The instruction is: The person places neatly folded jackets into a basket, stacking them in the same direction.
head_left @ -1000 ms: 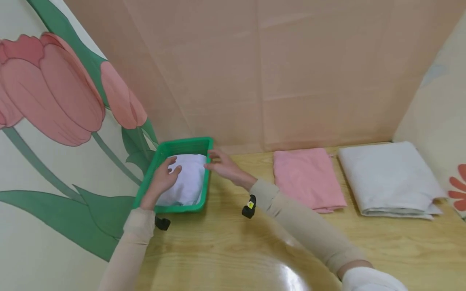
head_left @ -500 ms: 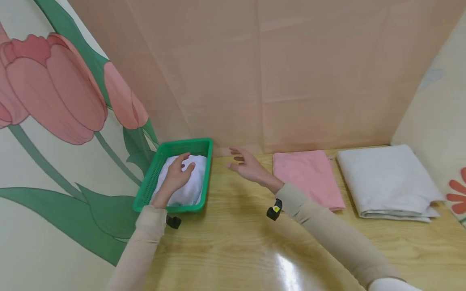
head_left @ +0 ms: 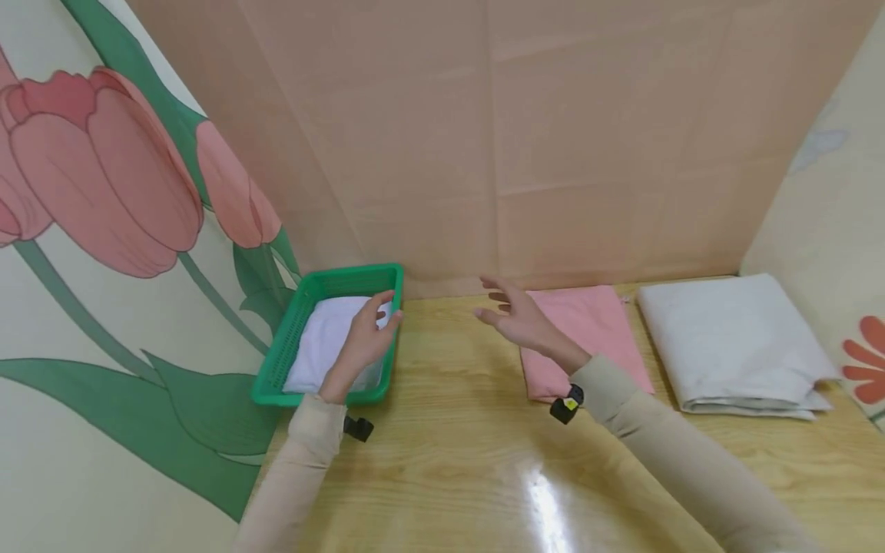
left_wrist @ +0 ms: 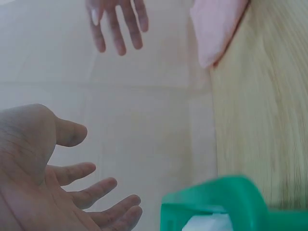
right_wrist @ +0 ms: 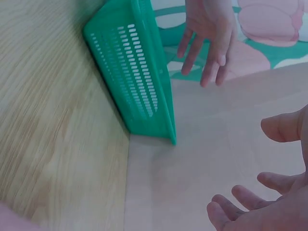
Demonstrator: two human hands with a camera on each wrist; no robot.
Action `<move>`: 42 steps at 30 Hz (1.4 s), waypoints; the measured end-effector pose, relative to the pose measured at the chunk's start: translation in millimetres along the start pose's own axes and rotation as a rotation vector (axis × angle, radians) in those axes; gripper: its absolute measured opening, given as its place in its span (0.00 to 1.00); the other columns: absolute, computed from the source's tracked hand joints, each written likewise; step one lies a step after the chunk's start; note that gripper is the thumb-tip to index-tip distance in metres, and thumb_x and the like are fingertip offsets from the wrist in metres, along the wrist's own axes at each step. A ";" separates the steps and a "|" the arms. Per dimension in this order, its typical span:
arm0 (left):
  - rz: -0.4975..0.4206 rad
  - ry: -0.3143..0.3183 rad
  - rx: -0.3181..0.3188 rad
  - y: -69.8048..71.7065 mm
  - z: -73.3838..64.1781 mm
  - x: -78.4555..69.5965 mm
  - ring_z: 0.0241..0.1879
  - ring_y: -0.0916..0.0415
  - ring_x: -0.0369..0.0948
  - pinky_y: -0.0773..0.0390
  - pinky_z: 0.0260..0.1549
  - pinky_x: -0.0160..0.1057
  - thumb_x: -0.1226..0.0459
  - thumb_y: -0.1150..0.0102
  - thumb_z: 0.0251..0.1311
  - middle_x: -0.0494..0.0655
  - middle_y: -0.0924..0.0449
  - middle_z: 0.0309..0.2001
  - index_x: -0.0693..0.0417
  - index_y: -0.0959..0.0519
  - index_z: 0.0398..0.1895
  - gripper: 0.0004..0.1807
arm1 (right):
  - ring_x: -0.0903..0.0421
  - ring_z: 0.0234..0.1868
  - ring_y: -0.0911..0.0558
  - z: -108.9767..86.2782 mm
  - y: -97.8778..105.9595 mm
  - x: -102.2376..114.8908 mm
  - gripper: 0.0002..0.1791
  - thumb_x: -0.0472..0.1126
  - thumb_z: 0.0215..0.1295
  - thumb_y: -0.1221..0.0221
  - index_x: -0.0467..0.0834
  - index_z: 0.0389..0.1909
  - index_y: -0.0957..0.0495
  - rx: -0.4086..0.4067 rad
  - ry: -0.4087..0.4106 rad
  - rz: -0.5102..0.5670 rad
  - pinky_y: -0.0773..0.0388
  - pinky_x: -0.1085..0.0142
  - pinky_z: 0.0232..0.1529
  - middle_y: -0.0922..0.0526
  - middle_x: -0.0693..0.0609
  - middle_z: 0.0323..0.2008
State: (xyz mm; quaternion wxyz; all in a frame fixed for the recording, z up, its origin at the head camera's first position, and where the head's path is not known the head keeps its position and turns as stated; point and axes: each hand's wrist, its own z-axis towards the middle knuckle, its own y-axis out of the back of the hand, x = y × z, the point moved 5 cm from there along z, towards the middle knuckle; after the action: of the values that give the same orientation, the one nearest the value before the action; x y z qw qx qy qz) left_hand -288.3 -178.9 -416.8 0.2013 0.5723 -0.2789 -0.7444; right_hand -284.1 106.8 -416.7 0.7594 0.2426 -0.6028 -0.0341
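Observation:
In the head view, a green plastic basket [head_left: 280,361] with slotted sides stands at the left, a folded white cloth [head_left: 318,338] lying inside it. My left hand [head_left: 362,338] hovers above the basket's right side, fingers relaxed and holding nothing; it hides part of the cloth. A folded pink cloth [head_left: 591,322] lies flat on the table to the right of the basket. Over its left edge hangs my right hand [head_left: 528,319], also with loose, spread fingers and nothing in them. Both palms face each other in the wrist views.
A larger folded white sheet [head_left: 736,338] lies on the wooden table [head_left: 442,461] at the right. Behind everything rises a beige backdrop [head_left: 553,153]. Walls painted with flowers, including a big pink tulip [head_left: 111,169], flank the table.
Both hands have moved right, the left across the basket toward its right rim, the right away from the basket to the pink cloth. The basket and cloths stay in place.

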 end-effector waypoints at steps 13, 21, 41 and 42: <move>-0.059 -0.022 -0.024 -36.4 1.3 -20.7 0.69 0.27 0.65 0.25 0.67 0.64 0.60 0.43 0.79 0.62 0.31 0.77 0.60 0.34 0.79 0.31 | 0.31 0.79 0.36 -20.7 43.3 -36.3 0.39 0.43 0.79 0.39 0.40 0.83 0.43 -0.076 0.001 -0.023 0.38 0.36 0.77 0.37 0.36 0.80; -0.088 -0.024 -0.025 -61.6 4.2 -29.0 0.68 0.25 0.65 0.24 0.65 0.64 0.61 0.42 0.78 0.62 0.29 0.75 0.60 0.31 0.77 0.29 | 0.30 0.78 0.35 -35.2 65.9 -57.7 0.40 0.45 0.79 0.39 0.43 0.85 0.44 -0.133 0.000 -0.078 0.37 0.34 0.76 0.38 0.37 0.81; -0.249 0.013 0.045 -120.7 4.8 -34.6 0.69 0.28 0.67 0.25 0.67 0.64 0.59 0.44 0.80 0.62 0.31 0.77 0.57 0.33 0.79 0.29 | 0.26 0.77 0.36 -66.4 107.6 -96.0 0.39 0.44 0.78 0.37 0.36 0.82 0.42 -0.247 -0.032 -0.122 0.38 0.30 0.73 0.38 0.31 0.79; -0.263 0.020 0.054 -125.2 4.4 -33.9 0.70 0.29 0.67 0.25 0.67 0.64 0.59 0.45 0.80 0.62 0.31 0.77 0.56 0.33 0.79 0.29 | 0.26 0.77 0.36 -69.3 109.4 -99.6 0.40 0.44 0.78 0.38 0.36 0.82 0.43 -0.252 -0.036 -0.122 0.38 0.29 0.73 0.39 0.30 0.79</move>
State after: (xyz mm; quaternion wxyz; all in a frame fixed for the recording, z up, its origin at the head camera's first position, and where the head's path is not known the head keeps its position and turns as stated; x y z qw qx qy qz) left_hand -281.2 -61.5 -471.7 0.0893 0.6164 -0.2192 -0.7510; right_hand -272.8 260.1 -472.2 0.7695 0.1810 -0.5913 -0.1599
